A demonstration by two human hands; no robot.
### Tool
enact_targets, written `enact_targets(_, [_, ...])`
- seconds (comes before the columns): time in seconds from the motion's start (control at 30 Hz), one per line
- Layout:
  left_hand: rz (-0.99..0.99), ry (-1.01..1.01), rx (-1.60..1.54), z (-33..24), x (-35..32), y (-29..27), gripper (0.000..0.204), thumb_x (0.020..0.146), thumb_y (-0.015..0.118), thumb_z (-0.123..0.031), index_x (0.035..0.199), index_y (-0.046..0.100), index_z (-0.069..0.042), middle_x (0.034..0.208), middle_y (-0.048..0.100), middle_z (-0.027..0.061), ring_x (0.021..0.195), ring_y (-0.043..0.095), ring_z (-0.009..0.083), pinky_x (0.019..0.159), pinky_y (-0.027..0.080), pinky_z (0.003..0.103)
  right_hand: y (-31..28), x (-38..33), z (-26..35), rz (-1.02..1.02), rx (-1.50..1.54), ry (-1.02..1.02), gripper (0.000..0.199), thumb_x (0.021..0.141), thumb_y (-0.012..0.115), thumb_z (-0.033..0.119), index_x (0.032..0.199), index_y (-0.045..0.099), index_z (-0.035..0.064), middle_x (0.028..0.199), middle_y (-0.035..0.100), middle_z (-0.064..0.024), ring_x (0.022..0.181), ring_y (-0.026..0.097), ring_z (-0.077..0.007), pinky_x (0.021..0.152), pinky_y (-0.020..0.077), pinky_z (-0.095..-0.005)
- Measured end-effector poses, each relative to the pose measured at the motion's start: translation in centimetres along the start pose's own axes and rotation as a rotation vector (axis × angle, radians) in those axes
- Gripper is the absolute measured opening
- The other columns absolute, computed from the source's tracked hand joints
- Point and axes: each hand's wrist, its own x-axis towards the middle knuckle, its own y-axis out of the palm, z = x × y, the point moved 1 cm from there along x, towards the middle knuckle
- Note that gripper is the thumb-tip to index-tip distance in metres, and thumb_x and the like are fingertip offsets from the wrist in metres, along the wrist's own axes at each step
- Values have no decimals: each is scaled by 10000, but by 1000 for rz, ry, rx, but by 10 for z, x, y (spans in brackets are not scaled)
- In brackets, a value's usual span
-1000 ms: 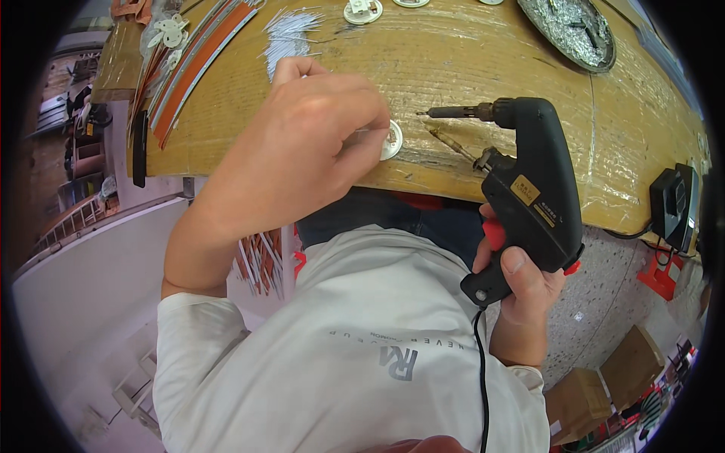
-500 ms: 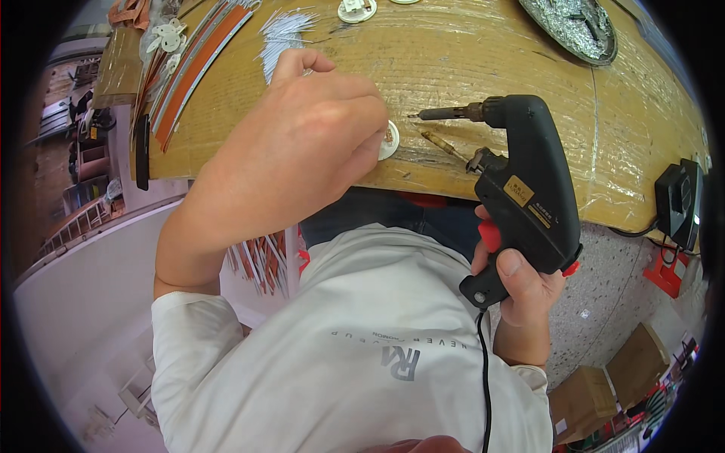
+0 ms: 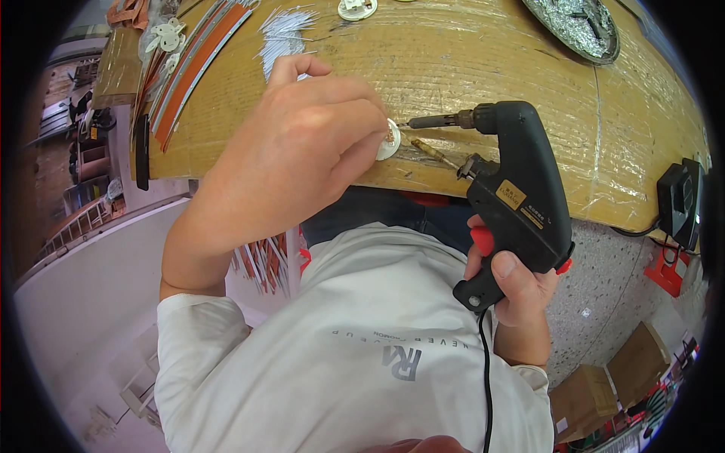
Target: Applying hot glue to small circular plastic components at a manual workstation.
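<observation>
"Wood-toned counter point(image 3: 468, 68), scuffed and glossy, fills the upper field. Toward its far side, from your left, lie orange strips point(image 3: 200, 68), a heap of thin white wires point(image 3: 287, 34) and a dark dish point(image 3: 551, 39) of crumpled silver scraps. Where do you find the white disc point(image 3: 390, 145)?"

"Near the counter's front edge, before your body, its left part covered by your left grip point(image 3: 321, 136). That grip is curled, its fingertips hidden; whether it pinches anything, you cannot tell from this view."

"And your right grip point(image 3: 525, 291)?"

"Clenched around the handle of the black soldering gun point(image 3: 532, 177), a finger beside the red trigger point(image 3: 482, 241)."

"Which relation should you note?"

"Nozzle to disc. The nozzle's point(image 3: 439, 121) long axis runs nearly level, pointing left, its tip at the disc's right rim; contact or slight gap cannot be told. Below it, a brass tube point(image 3: 430, 149) slants up and left toward the disc. Your left grip is the nearer; your right lies well apart, rightward and closer to your body."
</observation>
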Motion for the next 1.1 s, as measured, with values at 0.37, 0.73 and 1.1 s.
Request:
enact_targets(0.37, [-32,-25,-36,2,-4,3,108,807,746,23,892,708,-32,944,744,51,847,690,211,941,435,397,4,3,-2,68,119,-11,390,887,632,101,1228,578,-81,914,672,-140,635,639,-151,571,525,-301])
enact_targets(0.73, [-35,-29,-38,2,-4,4,108,808,747,21,888,706,-38,944,744,45,843,687,208,949,432,399,5,3,-6,-5,45,31,479,791,702,242,1120,578,-83,905,640,-195,541,649,-238,490,565,-322])
enact_targets(1.1, [-53,-29,-54,3,-6,5,108,812,751,24,887,700,-35,940,746,40,838,690,205,939,431,402,7,2,-4,-6,39,42,491,797,685,249,1140,568,-82,905,638,-193,528,640,-234,483,558,-320])
